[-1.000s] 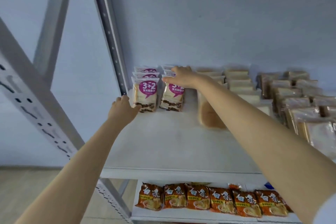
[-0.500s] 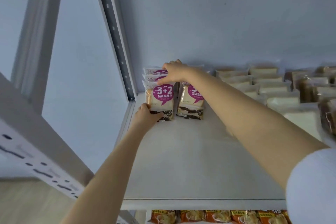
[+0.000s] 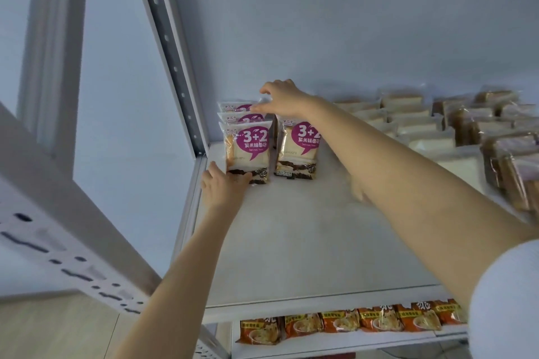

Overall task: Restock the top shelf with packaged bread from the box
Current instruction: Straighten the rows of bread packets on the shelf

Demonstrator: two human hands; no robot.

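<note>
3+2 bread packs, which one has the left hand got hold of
The front pack of the left row: the left hand grips its bottom edge. The right hand pinches the rearmost pack of that row instead.

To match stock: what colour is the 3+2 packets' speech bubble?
Magenta speech bubble, white lettering; head view.

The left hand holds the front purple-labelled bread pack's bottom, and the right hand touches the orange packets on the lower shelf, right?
Not quite: the head view shows the right hand gripping the top of the rearmost purple-labelled bread pack on the white top shelf.
</note>
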